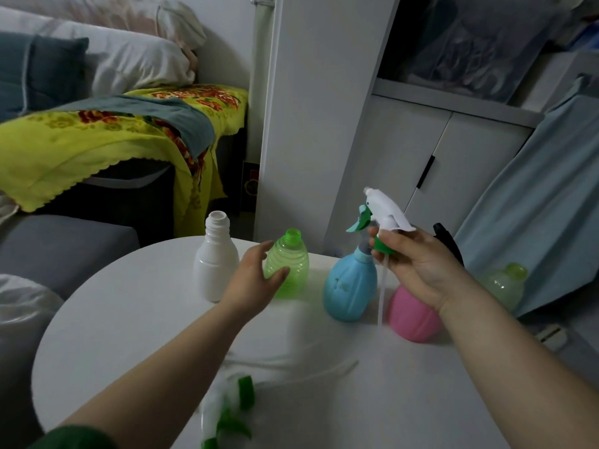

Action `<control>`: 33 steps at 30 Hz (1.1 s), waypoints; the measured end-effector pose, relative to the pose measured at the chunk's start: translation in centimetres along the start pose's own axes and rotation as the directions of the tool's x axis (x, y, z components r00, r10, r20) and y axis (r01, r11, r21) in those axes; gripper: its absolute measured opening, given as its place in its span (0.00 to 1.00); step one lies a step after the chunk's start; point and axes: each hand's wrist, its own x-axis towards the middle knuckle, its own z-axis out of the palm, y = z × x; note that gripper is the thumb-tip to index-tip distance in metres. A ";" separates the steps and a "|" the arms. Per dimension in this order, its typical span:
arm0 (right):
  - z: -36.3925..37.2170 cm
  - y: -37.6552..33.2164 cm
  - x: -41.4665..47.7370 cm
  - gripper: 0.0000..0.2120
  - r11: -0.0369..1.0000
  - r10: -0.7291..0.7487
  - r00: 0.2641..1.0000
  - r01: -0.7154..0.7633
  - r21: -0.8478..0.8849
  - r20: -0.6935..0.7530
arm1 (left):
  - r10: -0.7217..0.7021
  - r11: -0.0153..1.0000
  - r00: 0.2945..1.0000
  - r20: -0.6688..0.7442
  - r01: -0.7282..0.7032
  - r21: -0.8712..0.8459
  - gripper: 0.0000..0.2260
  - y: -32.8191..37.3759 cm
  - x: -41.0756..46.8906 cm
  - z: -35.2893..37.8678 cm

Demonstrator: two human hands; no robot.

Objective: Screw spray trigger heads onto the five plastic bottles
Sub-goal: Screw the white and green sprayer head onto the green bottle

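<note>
On the round white table (129,325) stand a white bottle (215,264), a ribbed green bottle (288,264), a blue bottle (351,286), a pink bottle (410,315) and a pale green bottle (505,283). The white and ribbed green bottles have open necks. My left hand (254,280) is spread open against the ribbed green bottle's left side. My right hand (418,264) holds a white and green trigger head (384,212) by its green collar above the blue bottle, its thin tube (382,286) hanging down. The pink bottle's neck is hidden behind my right hand.
More trigger heads (233,409) with green collars and tubes lie blurred at the table's near edge. A black trigger (449,241) shows behind my right hand. A white cabinet (421,150) stands behind the table, a bed with a yellow cover (81,147) to the left.
</note>
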 end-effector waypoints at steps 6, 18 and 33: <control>0.1 0.4 1.6 0.07 0.991 -0.047 0.996 0.037 -0.130 -0.072 | -0.015 0.997 1.000 0.010 0.014 0.070 0.31 -0.2 4.1 2.0; -0.6 1.5 2.1 0.06 0.998 -0.017 1.000 0.017 -0.058 0.013 | -0.004 0.997 0.990 0.143 -0.008 0.082 0.26 -0.3 3.6 2.0; 1.5 -2.7 1.1 0.09 0.995 -0.066 0.997 0.068 -0.069 0.039 | 0.075 0.997 0.980 0.187 -0.076 -0.004 0.30 -0.7 -1.3 -0.5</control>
